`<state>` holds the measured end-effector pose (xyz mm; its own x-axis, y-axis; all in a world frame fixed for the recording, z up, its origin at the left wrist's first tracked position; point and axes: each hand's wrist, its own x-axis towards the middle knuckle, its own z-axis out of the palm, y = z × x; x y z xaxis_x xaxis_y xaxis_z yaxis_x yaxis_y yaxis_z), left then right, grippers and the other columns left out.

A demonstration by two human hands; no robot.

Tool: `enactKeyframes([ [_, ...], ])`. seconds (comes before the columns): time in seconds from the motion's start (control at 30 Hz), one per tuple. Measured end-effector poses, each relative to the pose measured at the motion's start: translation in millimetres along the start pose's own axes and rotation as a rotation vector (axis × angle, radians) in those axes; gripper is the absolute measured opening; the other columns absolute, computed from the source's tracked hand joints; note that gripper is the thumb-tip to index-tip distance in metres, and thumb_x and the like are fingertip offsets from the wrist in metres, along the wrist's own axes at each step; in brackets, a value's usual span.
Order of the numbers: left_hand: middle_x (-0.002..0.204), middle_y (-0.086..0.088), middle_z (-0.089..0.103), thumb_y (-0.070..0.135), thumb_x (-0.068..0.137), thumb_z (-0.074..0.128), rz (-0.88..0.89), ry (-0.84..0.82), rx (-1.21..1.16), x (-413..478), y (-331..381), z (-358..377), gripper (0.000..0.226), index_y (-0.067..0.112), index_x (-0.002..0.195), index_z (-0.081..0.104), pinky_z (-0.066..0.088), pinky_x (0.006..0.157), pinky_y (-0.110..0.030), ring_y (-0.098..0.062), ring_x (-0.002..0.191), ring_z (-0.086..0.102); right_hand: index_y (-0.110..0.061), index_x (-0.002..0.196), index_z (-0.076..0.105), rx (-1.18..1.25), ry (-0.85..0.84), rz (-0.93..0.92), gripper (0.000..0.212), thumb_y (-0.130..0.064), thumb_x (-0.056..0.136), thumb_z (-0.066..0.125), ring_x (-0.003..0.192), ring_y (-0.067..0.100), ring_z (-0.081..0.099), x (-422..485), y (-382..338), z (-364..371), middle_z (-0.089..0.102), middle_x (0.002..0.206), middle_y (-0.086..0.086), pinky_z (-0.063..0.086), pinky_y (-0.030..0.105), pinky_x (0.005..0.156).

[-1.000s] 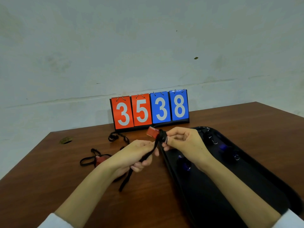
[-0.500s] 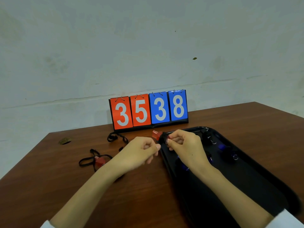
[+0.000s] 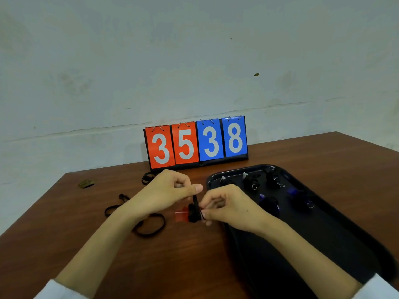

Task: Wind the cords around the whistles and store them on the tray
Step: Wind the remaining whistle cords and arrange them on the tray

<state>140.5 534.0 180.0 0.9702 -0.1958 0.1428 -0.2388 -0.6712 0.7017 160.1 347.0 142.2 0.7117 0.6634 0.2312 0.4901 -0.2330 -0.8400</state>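
A red whistle [image 3: 181, 215] with black cord wound round its body is held just above the table, left of the black tray [image 3: 336, 238]. My right hand [image 3: 228, 207] pinches the wound end of the whistle. My left hand [image 3: 166, 194] pinches the short free end of the black cord [image 3: 195, 199], which runs up from the whistle. Several whistles lie wound in the tray's far part, among them a blue whistle [image 3: 268, 202]. A loose black cord [image 3: 149, 228] lies on the table under my left wrist; any whistle on it is hidden.
A flip scoreboard [image 3: 196, 142] reading 3538 stands at the table's back edge. Another black cord [image 3: 148, 178] lies in front of it, left of my left hand. A small brass-coloured fitting [image 3: 86, 183] sits near the far left table edge. The wall is right behind the table.
Both hands have come down and nearer to me with the red whistle. The free cord has shortened from a long hanging tail to a short stub pinched by my left hand.
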Motion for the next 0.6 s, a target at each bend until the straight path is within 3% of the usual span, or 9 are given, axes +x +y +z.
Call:
enactKeyframes([
  [0.1, 0.047, 0.004, 0.046, 0.058, 0.075, 0.055, -0.059, -0.054, -0.089, -0.9, -5.2, -1.2, 0.044, 0.016, 0.06, 0.06, 0.039, 0.057, -0.026, -0.009, 0.045, 0.04, -0.004, 0.088, 0.068, 0.117, -0.002, -0.021, 0.006, -0.004, 0.082, 0.066, 0.07, 0.018, 0.068, 0.5, -1.4, -1.8, 0.071, 0.08, 0.011, 0.056, 0.026, 0.071],
  [0.2, 0.054, -0.003, 0.047, 0.058, 0.079, 0.052, -0.079, -0.084, -0.165, -2.6, -4.5, 0.7, 0.048, 0.014, 0.064, 0.062, 0.035, 0.048, -0.02, -0.012, 0.047, 0.041, -0.002, 0.089, 0.067, 0.187, 0.019, -0.034, 0.007, -0.001, 0.083, 0.064, 0.068, 0.015, 0.068, 0.8, -4.6, -5.0, 0.07, 0.078, 0.009, 0.056, 0.025, 0.07],
  [0.4, 0.045, 0.005, 0.039, 0.039, 0.096, 0.041, -0.168, -0.158, -0.441, -3.1, 2.4, 9.9, 0.045, 0.014, 0.061, 0.054, 0.023, 0.041, -0.018, -0.007, 0.038, 0.028, -0.006, 0.091, 0.066, 0.356, 0.099, -0.005, 0.01, -0.001, 0.085, 0.06, 0.068, 0.012, 0.067, 1.0, -9.0, -12.3, 0.071, 0.074, 0.002, 0.054, 0.022, 0.069],
  [0.6, 0.053, 0.002, 0.042, 0.028, 0.099, 0.041, -0.134, -0.045, -0.519, -2.6, 9.8, 19.6, 0.028, 0.008, 0.086, 0.057, 0.024, 0.039, -0.017, -0.006, 0.039, 0.03, -0.002, 0.095, 0.067, 0.488, 0.33, 0.039, 0.013, -0.004, 0.085, 0.06, 0.066, 0.013, 0.067, 2.5, -5.4, -15.4, 0.072, 0.076, 0.008, 0.055, 0.021, 0.067],
])
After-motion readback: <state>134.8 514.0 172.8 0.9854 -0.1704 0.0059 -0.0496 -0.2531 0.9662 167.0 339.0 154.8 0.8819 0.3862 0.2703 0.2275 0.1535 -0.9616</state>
